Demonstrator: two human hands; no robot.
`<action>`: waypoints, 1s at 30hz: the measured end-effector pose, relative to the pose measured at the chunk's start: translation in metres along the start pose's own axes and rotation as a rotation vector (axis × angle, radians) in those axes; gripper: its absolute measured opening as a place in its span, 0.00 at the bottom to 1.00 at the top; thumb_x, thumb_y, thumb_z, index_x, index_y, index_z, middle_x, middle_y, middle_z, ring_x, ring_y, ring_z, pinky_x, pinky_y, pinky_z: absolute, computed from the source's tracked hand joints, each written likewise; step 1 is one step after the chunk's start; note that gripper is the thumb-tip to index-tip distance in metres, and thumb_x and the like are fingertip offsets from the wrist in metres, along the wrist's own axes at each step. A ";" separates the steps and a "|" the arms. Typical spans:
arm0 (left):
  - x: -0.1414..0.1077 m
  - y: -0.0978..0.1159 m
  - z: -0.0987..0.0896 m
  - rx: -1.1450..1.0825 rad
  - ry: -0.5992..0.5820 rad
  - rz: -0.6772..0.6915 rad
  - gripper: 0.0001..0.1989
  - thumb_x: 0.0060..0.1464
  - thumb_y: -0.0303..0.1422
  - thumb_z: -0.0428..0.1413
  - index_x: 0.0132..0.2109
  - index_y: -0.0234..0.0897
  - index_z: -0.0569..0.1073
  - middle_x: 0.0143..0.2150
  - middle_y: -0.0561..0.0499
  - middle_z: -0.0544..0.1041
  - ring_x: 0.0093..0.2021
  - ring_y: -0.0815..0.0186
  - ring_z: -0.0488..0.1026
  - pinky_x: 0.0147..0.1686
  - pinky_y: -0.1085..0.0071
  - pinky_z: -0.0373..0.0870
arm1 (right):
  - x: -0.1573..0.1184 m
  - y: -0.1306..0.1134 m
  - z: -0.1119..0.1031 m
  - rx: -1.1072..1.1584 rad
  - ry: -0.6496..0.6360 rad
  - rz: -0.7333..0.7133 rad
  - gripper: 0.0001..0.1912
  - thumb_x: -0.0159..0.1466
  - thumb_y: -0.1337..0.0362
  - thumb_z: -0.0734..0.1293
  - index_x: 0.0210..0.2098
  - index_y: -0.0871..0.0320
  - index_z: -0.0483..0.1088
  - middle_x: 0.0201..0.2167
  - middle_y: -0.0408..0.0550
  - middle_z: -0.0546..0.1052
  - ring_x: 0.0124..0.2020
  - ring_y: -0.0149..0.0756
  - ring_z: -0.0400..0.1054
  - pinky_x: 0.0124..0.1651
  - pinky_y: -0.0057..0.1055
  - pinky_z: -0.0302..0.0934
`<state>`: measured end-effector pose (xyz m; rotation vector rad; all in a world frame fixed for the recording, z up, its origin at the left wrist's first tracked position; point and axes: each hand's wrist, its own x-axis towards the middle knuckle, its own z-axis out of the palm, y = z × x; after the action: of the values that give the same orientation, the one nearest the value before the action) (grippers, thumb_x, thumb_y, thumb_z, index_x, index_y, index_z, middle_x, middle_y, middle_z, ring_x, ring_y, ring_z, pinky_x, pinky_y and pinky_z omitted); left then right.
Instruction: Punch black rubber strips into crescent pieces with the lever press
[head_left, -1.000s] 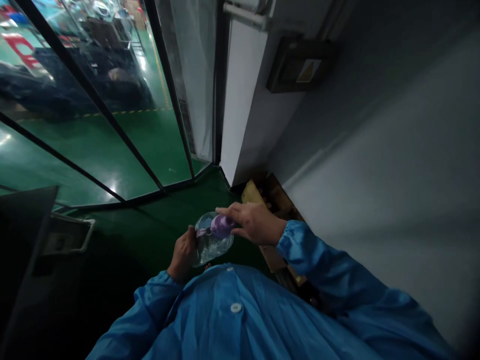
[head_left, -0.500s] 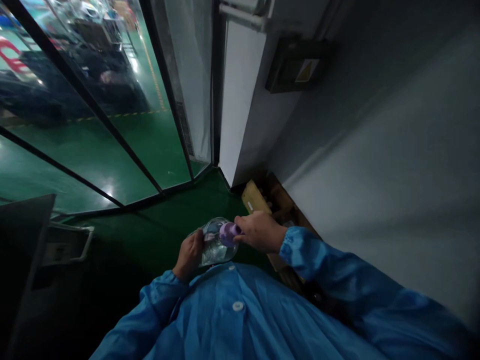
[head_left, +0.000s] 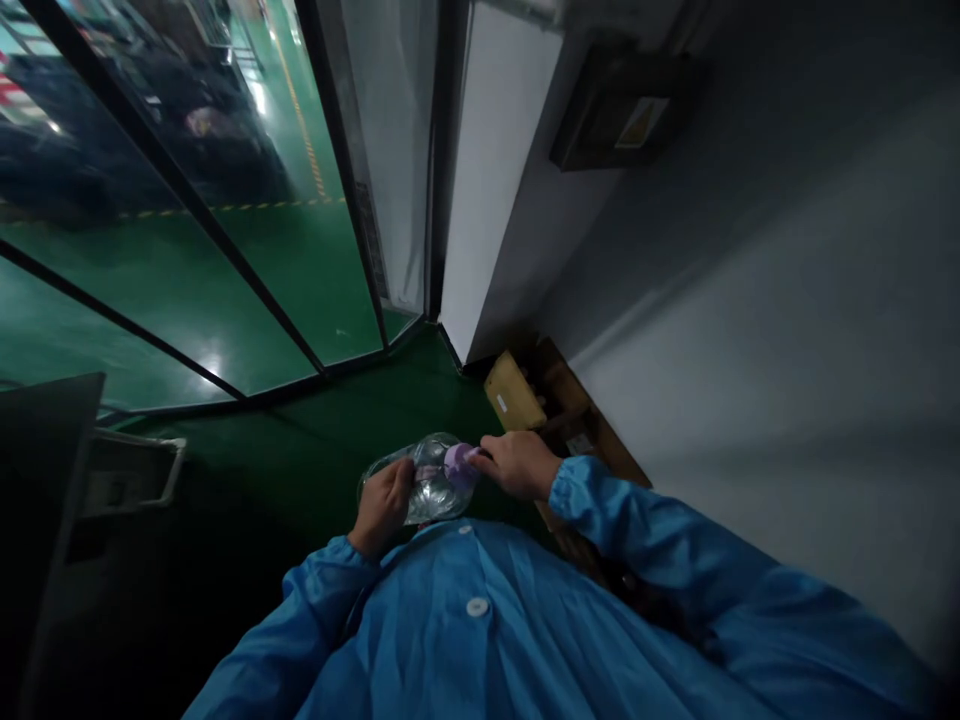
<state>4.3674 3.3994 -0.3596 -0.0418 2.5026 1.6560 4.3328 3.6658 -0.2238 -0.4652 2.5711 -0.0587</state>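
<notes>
A large clear plastic bottle (head_left: 435,498) lies tilted in front of my blue jacket, its purple cap (head_left: 459,465) facing right. Wrapped over the near side of the bottle, my left hand (head_left: 386,500) grips its body near a pinkish strap or handle. My right hand (head_left: 517,463) is closed at the purple cap, with thumb and fingers pinching its outer end. What the right fingertips press on is partly hidden.
Glass panels with dark frames (head_left: 202,225) stand ahead on the left. A white pillar (head_left: 487,180) and grey wall rise at the right. Cardboard boxes (head_left: 516,390) sit on the green floor (head_left: 300,450) by the wall. A dark panel (head_left: 45,480) stands at far left.
The bottle has tipped slightly and shifted a little, showing more of its body at left. My right hand has moved slightly, still at the cap. The camera view has shifted a bit.
</notes>
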 end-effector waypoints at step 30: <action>0.085 0.043 0.080 0.141 -0.112 -0.042 0.34 0.70 0.62 0.46 0.28 0.40 0.71 0.25 0.49 0.72 0.27 0.62 0.68 0.29 0.67 0.65 | 0.030 0.130 0.017 0.278 0.062 -0.041 0.32 0.74 0.37 0.59 0.58 0.58 0.72 0.50 0.59 0.84 0.52 0.50 0.81 0.47 0.37 0.65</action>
<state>4.2870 3.4942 -0.3624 0.0129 2.5080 1.4213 4.2761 3.7787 -0.2707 -0.4147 2.5607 -0.4446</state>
